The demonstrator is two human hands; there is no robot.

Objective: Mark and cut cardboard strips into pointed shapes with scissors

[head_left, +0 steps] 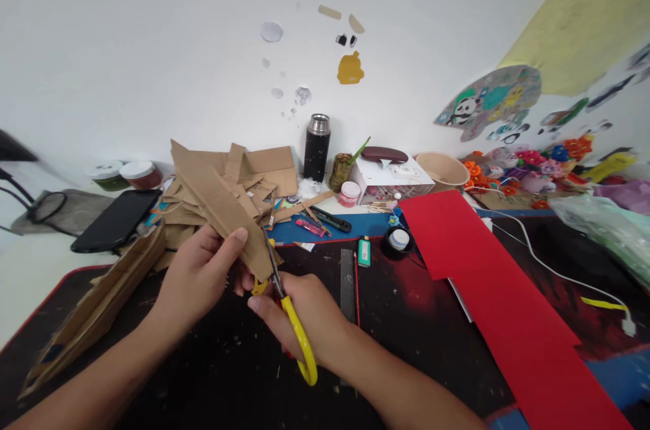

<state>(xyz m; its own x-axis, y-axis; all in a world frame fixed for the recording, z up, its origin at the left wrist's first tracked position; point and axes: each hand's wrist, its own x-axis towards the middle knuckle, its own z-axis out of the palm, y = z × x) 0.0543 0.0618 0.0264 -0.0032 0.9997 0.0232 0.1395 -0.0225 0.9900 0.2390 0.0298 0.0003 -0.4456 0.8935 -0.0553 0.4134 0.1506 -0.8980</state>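
Observation:
My left hand point(203, 267) grips a long piece of cardboard point(218, 196), thumb on top, and tilts it up over the desk mat. In my right hand point(312, 315) is a pair of scissors point(300, 342) with yellow handles. The blades lie along the right edge of the cardboard, near its lower end; whether they are apart there I cannot tell. Some fingers of both hands are hidden behind the cardboard and the handles. Loose cardboard scraps point(258, 189) lie in a pile just behind the held piece.
A folded cardboard strip point(101, 301) lies at left beside a black phone point(116, 219). A black flask point(317, 149) stands by the wall. Right of my hands are a ruler point(348, 284), a red pencil point(356, 288), a green eraser point(364, 251) and a large red sheet point(487, 288).

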